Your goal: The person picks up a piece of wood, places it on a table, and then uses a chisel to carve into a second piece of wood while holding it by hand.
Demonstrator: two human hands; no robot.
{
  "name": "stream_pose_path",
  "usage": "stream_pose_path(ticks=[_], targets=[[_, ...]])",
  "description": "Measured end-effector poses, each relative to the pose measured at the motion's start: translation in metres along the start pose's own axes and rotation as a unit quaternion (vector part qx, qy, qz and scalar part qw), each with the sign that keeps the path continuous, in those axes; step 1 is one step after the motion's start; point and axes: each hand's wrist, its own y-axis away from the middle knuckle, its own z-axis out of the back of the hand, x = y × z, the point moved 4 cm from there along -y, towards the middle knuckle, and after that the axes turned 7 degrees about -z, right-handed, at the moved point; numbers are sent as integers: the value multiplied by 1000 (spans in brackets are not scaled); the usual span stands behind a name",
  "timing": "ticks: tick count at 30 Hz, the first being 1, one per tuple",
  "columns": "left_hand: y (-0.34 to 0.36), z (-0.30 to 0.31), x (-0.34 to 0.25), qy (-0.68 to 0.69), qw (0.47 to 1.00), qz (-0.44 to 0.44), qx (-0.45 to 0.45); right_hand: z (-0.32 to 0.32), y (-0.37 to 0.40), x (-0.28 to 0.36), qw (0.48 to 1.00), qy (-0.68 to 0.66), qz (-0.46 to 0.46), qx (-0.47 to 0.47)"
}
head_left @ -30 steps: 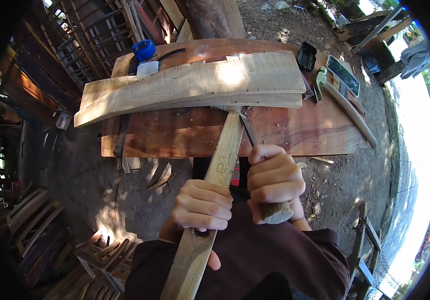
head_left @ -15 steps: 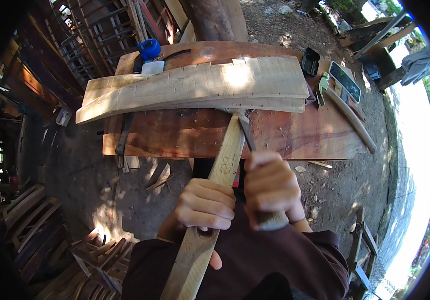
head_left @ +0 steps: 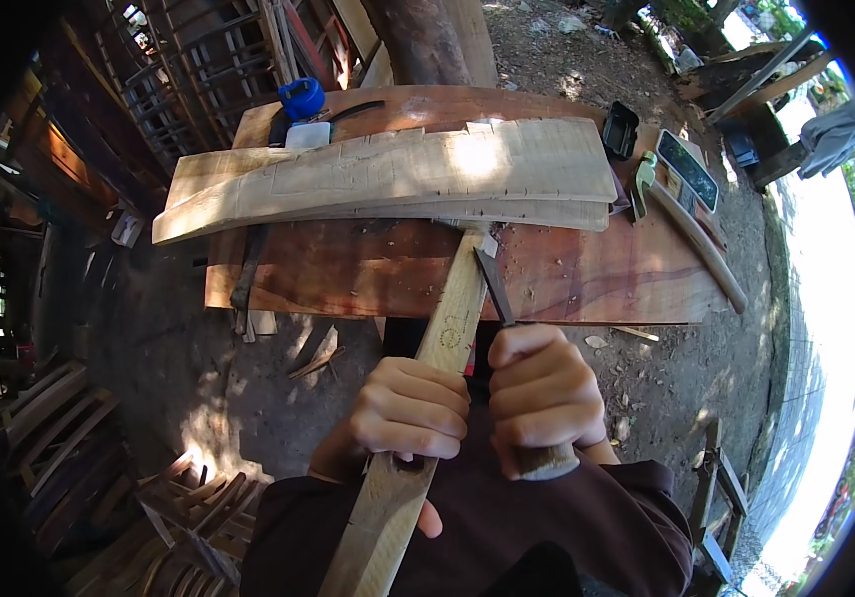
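Note:
My left hand [head_left: 411, 408] is closed around a long squared piece of wood [head_left: 452, 308], which slants from my lap up to the edge of the stacked boards. A round stamp-like mark shows on its upper face, and a dark hollow lies just below my fingers. In my right hand [head_left: 545, 388], fingers wrapped tight, is a chisel [head_left: 495, 287] with a wooden handle whose butt end sticks out below the fist. The chisel's dark flat blade points up and left, its tip at the side of the wood near the far end.
Pale curved boards [head_left: 378, 179] lie stacked across the reddish wooden bench [head_left: 348, 264]. To the right are a hammer [head_left: 691, 234], a phone [head_left: 687, 167] and a black open case [head_left: 620, 130]. A blue-capped container [head_left: 301, 99] stands at the back. Wooden pieces [head_left: 59, 428] are piled at lower left.
My right hand has drawn the chisel back toward me, and its tip has come lower along the wood. My left hand and the wood are nearly unmoved.

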Motion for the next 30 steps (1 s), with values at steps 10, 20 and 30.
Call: stream_pose_path(ticks=[10,20,30], targets=[[4,-8,-6,-29,999,22,-40,-6,-5,16,1000,-5,25,12],[18,-8,-7,-53,995,24,-80,-4,-2,8,1000,3,9,4],[12,-7,-7,-55,996,12,-64,7,1,-11,998,43,-32,-29]])
